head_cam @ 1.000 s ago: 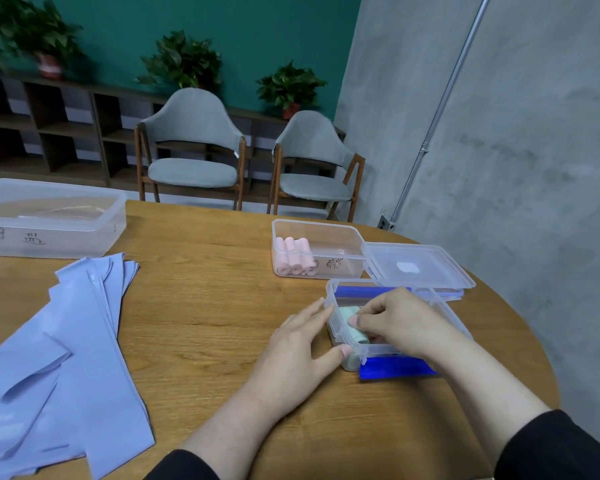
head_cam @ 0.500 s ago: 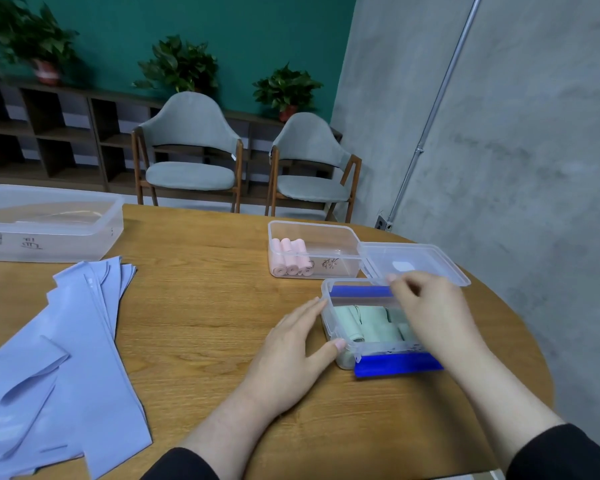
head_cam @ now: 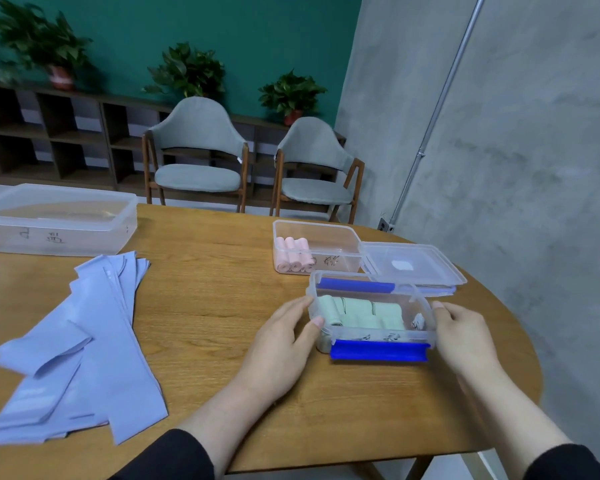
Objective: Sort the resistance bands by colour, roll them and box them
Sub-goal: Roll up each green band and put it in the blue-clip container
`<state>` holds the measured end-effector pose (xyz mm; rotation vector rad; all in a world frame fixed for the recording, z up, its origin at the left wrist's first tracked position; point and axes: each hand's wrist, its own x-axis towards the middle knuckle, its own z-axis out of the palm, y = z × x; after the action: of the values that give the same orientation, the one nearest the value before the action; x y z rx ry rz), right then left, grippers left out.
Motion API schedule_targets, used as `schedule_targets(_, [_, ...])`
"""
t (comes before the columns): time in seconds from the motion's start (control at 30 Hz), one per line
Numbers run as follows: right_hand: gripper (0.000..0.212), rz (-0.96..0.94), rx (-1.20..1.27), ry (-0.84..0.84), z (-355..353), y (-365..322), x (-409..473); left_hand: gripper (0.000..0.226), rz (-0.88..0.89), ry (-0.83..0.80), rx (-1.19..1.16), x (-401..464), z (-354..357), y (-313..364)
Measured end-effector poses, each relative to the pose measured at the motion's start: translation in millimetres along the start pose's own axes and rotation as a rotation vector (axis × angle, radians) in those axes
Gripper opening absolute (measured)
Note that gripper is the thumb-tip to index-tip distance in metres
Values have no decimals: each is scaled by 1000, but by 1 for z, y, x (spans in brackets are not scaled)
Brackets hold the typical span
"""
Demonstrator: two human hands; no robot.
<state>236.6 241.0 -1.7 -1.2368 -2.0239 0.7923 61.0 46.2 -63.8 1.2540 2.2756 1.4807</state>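
Both hands are on the box, one at each end! The left hand (head_cam: 280, 344) lies against the left end of the clear box with blue clips (head_cam: 372, 336), fingers straight along the wall and thumb at the near corner. The right hand (head_cam: 464, 332) presses flat on the right end, thumb tip up by the rim; the wall hides its fingertips, so how far they wrap behind is impossible to say. Inside, the rolled green bands (head_cam: 359, 311) lie packed side by side, and the frosted plastic blurs their exact count. There is writing on the front wall, too small to read.

Just behind, touching or nearly so, sits an open clear box (head_cam: 317, 245) with rolled pink bands (head_cam: 293, 252) stacked at its left end. A clear lid (head_cam: 411, 263) rests at its right, partly over the far clip.

Out to the left on the wooden table (head_cam: 205, 306), loose lilac bands (head_cam: 84, 344) lie flat and fanned out, their ends cut off by the frame edge. Beyond them is a large clear tub (head_cam: 58, 220), contents unclear, its left side out of view.
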Motion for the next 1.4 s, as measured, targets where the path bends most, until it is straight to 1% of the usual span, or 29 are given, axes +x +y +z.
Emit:
schedule_targets(0.2, [32, -120, 19, -141, 33, -26, -21, 41, -161, 120, -47, -12, -38, 2])
schedule_targets(0.3, [27, -188, 40, -219, 52, -50, -39, 40, -251, 127, -21, -14, -69, 2])
schedule_targets(0.37, [26, -220, 36, -296, 65, -66, -48, 39, -313, 144, -56, -14, -93, 1])
schedule_targets(0.53, [22, -368, -25, -515, 98, -100, -61, 52, -441, 243, -81, -9, -145, -18])
schedule_targets(0.63, [28, -429, -73, -642, 116, -119, -62, 52, -507, 271, -84, -2, -170, -31])
schedule_targets(0.7, [38, -459, -110, -675, 128, -130, -60, 53, -534, 284, -111, 6, -184, -39])
schedule_targets(0.77, [44, -462, -133, -664, 141, -140, -56, 54, -551, 290, -137, 14, -195, -45])
schedule_targets(0.9, [42, -452, -131, -624, 167, -152, -45, 42, -565, 322, -149, 36, -209, -57])
schedule_targets(1.0, [41, -429, -41, -575, 186, -159, -35, 36, -584, 351, -265, 56, -213, -64])
schedule_targets(1.1, [39, -370, 65, -507, 209, -161, -24, 35, -600, 348, -327, 79, -213, -72])
schedule_targets(1.17, [41, -332, 107, -468, 226, -162, -18, 34, -596, 361, -304, 93, -213, -79])
schedule_targets(1.27, [49, -280, 135, -432, 250, -166, -2, 38, -596, 348, -266, 118, -215, -93])
schedule_targets(1.4, [54, -268, 151, -376, 276, -173, 17, 40, -607, 346, -236, 147, -217, -107])
